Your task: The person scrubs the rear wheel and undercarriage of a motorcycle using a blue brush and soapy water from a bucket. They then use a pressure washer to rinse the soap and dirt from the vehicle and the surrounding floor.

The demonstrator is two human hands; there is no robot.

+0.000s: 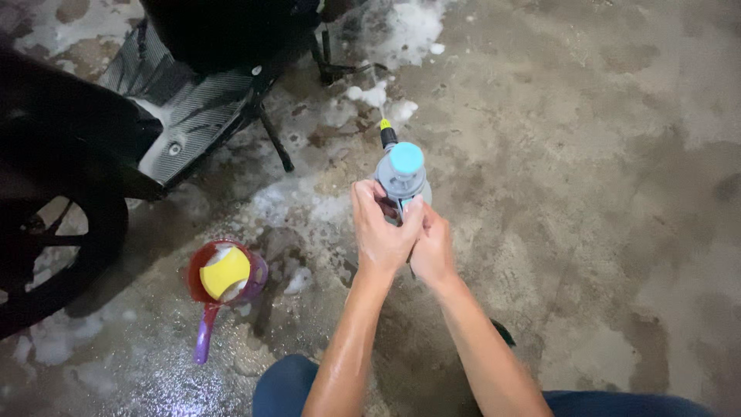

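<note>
Both hands were closed on the grey pump sprayer [402, 179], the left hand [380, 230] wrapped around its near side and the right hand [433, 245] clasped against it just below the blue cap [406, 157]. It was held above the wet, foamy concrete floor [587, 154], yellow-tipped nozzle [385, 128] pointing away toward the motorbike [177, 93]. A red scoop [220, 282] with a yellow sponge [225, 271] sat on the floor to the left.

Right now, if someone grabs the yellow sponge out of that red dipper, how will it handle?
The yellow sponge probably squashes easily. Sitting in the red dipper beside suds on the wet floor, it is likely soaked, heavy for its size and slippery. It seems unlikely to roll.
</note>
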